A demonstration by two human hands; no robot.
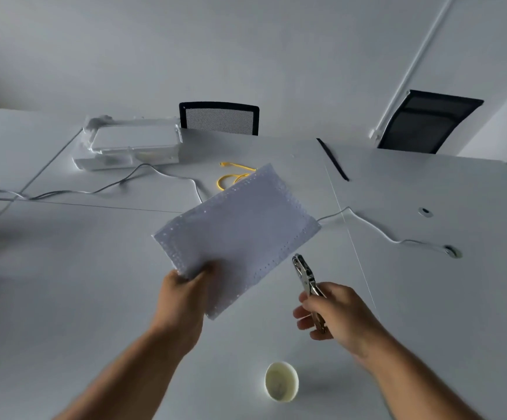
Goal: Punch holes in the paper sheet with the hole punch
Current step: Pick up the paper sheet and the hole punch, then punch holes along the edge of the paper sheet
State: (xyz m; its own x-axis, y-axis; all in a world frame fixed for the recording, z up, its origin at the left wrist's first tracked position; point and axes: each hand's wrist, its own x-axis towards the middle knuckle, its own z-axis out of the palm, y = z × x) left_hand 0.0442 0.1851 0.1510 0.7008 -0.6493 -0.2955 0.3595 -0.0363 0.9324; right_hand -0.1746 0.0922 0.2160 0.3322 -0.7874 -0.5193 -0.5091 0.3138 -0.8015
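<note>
A white paper sheet with rows of punched holes along its edges is held up over the white table, tilted. My left hand pinches its near left corner. My right hand grips the handles of a metal plier-type hole punch. The punch's jaw points up and away, just right of the sheet's near long edge, not touching it.
A small pale cup stands on the table near me. Grey cables and a yellow cable lie across the desk. A white device sits at the back left. Two black chairs stand behind.
</note>
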